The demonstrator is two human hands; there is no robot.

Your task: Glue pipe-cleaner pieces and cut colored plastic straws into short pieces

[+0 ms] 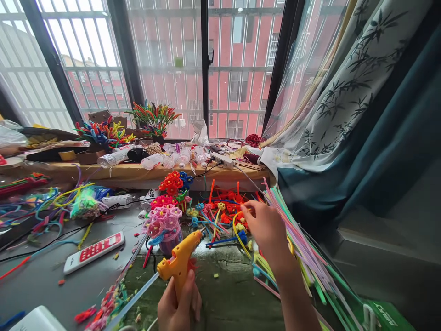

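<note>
My left hand (pixel 181 301) is wrapped round the handle of a yellow hot glue gun (pixel 181 257), its nozzle pointing up and away to the right. A clear glue stick (pixel 134 299) sticks out of its back end. Something red and fuzzy (pixel 192 264) shows just behind the gun; whether my fingers hold it I cannot tell. My right hand (pixel 265 225) reaches over a heap of pipe-cleaner flowers (pixel 223 216), fingers curled together at the heap's right side. What is between those fingertips is hidden. A bent yellow pipe cleaner (pixel 237 232) lies beside them.
Pink and red pipe-cleaner flowers (pixel 163 218) stand in a pot left of the heap. Long pastel pipe cleaners (pixel 303 248) lie along the right. A white remote-like power strip (pixel 94 252) rests on the left. Plastic bottles (pixel 153 161) and a power strip (pixel 223 160) line the windowsill.
</note>
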